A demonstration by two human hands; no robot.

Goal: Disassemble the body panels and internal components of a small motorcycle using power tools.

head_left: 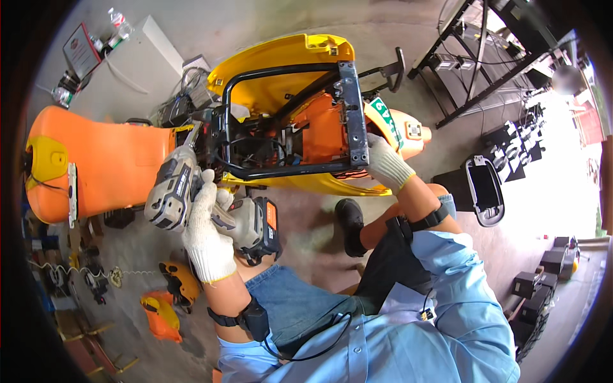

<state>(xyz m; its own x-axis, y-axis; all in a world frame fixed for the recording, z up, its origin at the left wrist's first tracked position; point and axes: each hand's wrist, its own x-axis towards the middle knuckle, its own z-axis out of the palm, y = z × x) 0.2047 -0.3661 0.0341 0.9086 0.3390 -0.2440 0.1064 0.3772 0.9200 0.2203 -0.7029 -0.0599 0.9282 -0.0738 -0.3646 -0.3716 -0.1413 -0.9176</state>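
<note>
My left hand (209,233), left of centre in the frame, is closed round the handle of the drill (170,190). The thick battery (271,225) sticks out to the right near the lap, and I judge that gripping between it and the motor head balances the weight. The bit (192,135) points up the frame, close to the tube frame (287,171); whether it touches, I can't tell. My right hand (389,166), right of centre, is at the lower end of the black crossplate (353,115), fingers partly hidden, so I can't tell how far they curl or whether they grip; it may be there to steady that end.

Beyond the hands, the tube frame sits mid-frame over the orange housing (322,131), which its open loop leaves in reach. The orange body (115,159) lies to the left, and the yellow panel (268,76) flares out above, seemingly clear of the drill. Farther off, a cabinet (137,67) at upper left bears a bottle (119,23); a black rack (469,96) stands at upper right.
</note>
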